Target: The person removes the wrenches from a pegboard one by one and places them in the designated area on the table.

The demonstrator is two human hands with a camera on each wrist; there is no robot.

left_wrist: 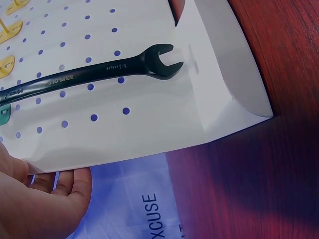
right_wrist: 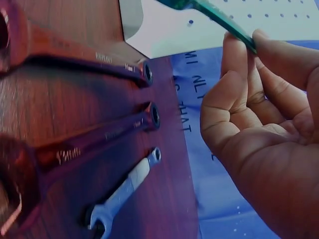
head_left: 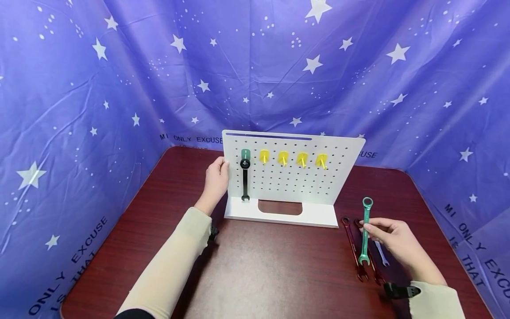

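Note:
My left hand (head_left: 217, 179) grips the left edge of a white pegboard (head_left: 295, 181), thumb at the front and fingers curled behind the edge in the left wrist view. A black combination wrench (left_wrist: 99, 72) hangs on the board from the green-backed hook (head_left: 245, 153), its open end down. Between thumb and fingertips, my right hand (head_left: 394, 237) pinches a green combination wrench (head_left: 365, 230), held upright with its ring end on top. Two red wrenches (right_wrist: 94, 132) and a smaller blue-grey wrench (right_wrist: 127, 186) lie on the table close by that hand.
Several yellow hooks (head_left: 283, 158) run in a row across the upper board, right of the black wrench. The board's white base (head_left: 318, 215) has a cut-out and stands on the dark red wooden table (head_left: 271, 266). A blue star-printed cloth (head_left: 255, 66) surrounds the table's back and sides.

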